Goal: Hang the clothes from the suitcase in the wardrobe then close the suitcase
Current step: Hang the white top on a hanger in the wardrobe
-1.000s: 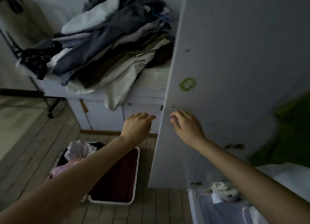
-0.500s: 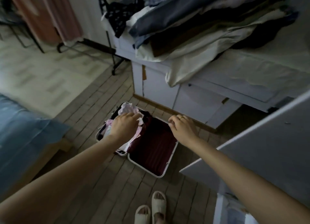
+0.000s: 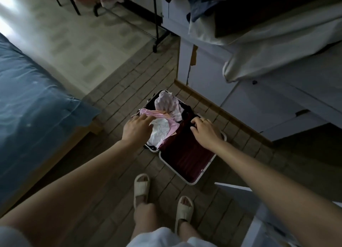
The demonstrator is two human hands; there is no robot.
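Your suitcase (image 3: 187,163) lies open on the wooden floor (image 3: 111,172) just ahead of your feet, with its dark red half nearer and to the right, and the clothes (image 3: 166,109) heaped in the far left half. These are pale pink and white pieces, crumpled together.

Your left hand (image 3: 137,129) reaches over the near left edge of the clothes, fingers stretched forward and loosely spread, their tips at a pink strip of cloth; you cannot tell whether they touch it, and they grip nothing. Your right hand (image 3: 205,133) hangs over the red half, fingers bent downward with a ring on one, their tips by the middle seam, holding nothing you can see.

To your left is a bed with a blue cover (image 3: 31,98). Far right stands a white cabinet (image 3: 268,102) with a pile of folded garments (image 3: 259,15) on top. Your feet wear pale slippers (image 3: 141,186).
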